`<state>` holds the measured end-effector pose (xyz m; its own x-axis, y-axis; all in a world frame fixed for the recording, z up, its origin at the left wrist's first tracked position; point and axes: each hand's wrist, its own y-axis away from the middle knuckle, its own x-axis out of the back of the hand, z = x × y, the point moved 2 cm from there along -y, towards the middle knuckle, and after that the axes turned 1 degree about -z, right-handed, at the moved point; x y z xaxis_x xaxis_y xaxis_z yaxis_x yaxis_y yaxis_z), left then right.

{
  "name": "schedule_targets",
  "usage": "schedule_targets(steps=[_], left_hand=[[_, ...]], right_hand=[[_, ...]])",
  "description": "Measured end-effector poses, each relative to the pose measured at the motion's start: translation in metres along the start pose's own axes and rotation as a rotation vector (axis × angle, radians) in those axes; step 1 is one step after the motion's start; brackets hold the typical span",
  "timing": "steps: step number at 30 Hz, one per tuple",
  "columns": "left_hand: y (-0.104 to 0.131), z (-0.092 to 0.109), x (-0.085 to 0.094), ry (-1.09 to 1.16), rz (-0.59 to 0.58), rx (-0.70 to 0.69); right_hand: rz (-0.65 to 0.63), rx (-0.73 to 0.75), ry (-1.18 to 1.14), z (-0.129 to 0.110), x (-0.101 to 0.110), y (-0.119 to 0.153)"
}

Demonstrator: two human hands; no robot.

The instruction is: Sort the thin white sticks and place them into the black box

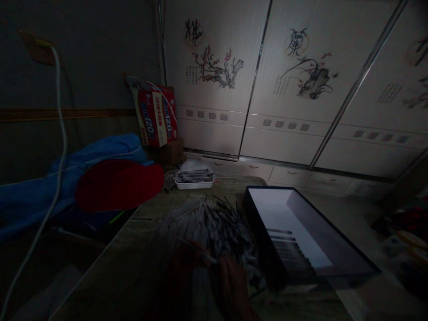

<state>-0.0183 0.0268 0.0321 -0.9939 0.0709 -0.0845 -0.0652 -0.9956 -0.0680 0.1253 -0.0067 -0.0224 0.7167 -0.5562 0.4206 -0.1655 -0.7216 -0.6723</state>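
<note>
The picture is dark and blurred. Close together at the bottom middle, my left hand (190, 256) and my right hand (229, 278) hold a thin, pale pen-like stick (207, 257) between them, fingers closed around it. Beneath and beyond them, a heap of thin sticks (217, 223), pale on the left and dark on the right, spreads over the table (133, 256). Right of the heap lies an open box (272, 200) with a dark rim and white inside; several dark sticks (287, 249) lie side by side in it.
A small white tray (195, 185) of sticks stands at the table's far edge. Behind it is a red carton (155, 116). On the left are a red round item (118, 185), blue cloth (110, 147) and a white cable (60, 147). Sliding panels (214, 129) stand behind.
</note>
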Motion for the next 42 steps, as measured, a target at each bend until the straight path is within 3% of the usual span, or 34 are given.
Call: schedule_targets(steps=[5, 10, 15, 20, 28, 31, 34, 38, 42], left_hand=[[0.002, 0.007, 0.006, -0.023, 0.135, 0.060], [0.001, 0.009, 0.008, -0.008, 0.196, 0.113], [0.000, 0.005, 0.009, -0.015, 0.206, 0.190], [0.001, 0.001, 0.010, -0.019, 0.197, 0.242], [0.003, -0.007, 0.011, 0.001, 0.172, 0.264], [0.010, -0.015, -0.001, 0.016, 0.163, 0.249], [0.020, -0.028, -0.026, 0.025, 0.136, 0.227], [0.027, -0.048, -0.058, 0.026, 0.111, 0.202], [0.027, -0.061, -0.067, 0.049, 0.116, 0.212]], right_hand=[[-0.044, -0.082, -0.029, -0.005, 0.000, 0.001], [-0.068, -0.158, -0.011, -0.004, -0.005, 0.005], [-0.102, -0.145, 0.037, -0.003, -0.008, 0.010], [-0.042, -0.219, 0.094, -0.008, -0.008, 0.009], [-0.196, -0.160, 0.090, -0.006, -0.002, 0.004], [-0.157, -0.181, 0.071, -0.010, 0.002, 0.002], [-0.089, -0.204, 0.038, -0.014, 0.003, 0.000], [-0.106, -0.187, 0.004, -0.014, 0.001, -0.002], [-0.132, -0.199, 0.034, -0.011, 0.002, -0.001]])
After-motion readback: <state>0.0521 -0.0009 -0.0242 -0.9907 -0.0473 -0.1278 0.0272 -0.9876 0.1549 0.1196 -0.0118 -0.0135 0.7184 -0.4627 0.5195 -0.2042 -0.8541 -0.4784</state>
